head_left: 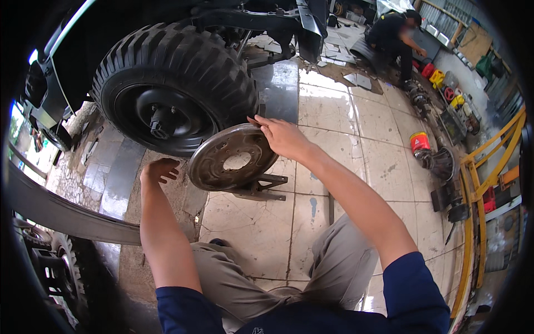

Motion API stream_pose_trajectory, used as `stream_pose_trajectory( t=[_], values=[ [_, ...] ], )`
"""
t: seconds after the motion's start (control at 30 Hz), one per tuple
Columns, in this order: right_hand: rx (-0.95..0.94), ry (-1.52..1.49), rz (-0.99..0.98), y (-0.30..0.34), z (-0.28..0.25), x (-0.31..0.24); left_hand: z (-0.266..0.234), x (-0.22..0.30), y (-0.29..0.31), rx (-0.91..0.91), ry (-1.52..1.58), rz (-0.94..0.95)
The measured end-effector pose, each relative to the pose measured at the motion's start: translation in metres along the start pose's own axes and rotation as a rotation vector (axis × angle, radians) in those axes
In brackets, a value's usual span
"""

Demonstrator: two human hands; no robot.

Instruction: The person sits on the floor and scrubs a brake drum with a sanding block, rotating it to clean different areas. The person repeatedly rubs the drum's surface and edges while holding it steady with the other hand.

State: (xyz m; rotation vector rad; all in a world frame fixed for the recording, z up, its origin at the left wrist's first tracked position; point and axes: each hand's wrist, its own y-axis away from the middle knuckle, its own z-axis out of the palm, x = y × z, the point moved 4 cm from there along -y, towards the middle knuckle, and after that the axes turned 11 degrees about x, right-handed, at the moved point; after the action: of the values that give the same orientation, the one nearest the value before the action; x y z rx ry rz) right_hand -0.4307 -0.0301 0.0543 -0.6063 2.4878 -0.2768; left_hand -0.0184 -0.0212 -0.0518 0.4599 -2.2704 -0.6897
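Between my hands is a round, worn metal brake backing plate [214, 164], with a large centre hole and smaller holes around it. My right hand [281, 136] grips its upper right rim, with the fingers partly hidden behind it. Left of the plate, my left hand [160, 170] is apart from it, fingers spread and holding nothing. A small metal frame with prongs [261, 192] shows under the plate's lower right edge; whether it is joined to the plate I cannot tell. Close behind stands a large black wheel with a chunky tread [139, 72], mounted on a vehicle.
A dark chassis part [267, 21] hangs over the wheel. A curved dark beam [78, 214] crosses at left. Along the right are a red can [420, 142], a greasy axle part [443, 164] and a yellow metal frame [473, 178]. Another person [389, 42] bends down at the back right.
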Motion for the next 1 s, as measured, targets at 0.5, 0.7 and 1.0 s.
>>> stream_pose_trajectory(
  t=[0.5,0.7,1.0],
  values=[
    [0.105,-0.027,-0.132,0.004,0.003,-0.015,-0.006,0.001,0.006,0.007,0.044,-0.071],
    [0.087,-0.045,-0.11,0.006,-0.005,-0.019,-0.015,-0.003,0.0,0.035,0.066,-0.075],
    [0.005,0.018,0.053,0.001,0.005,0.035,-0.012,0.014,0.006,-0.005,0.107,-0.008]
  ],
)
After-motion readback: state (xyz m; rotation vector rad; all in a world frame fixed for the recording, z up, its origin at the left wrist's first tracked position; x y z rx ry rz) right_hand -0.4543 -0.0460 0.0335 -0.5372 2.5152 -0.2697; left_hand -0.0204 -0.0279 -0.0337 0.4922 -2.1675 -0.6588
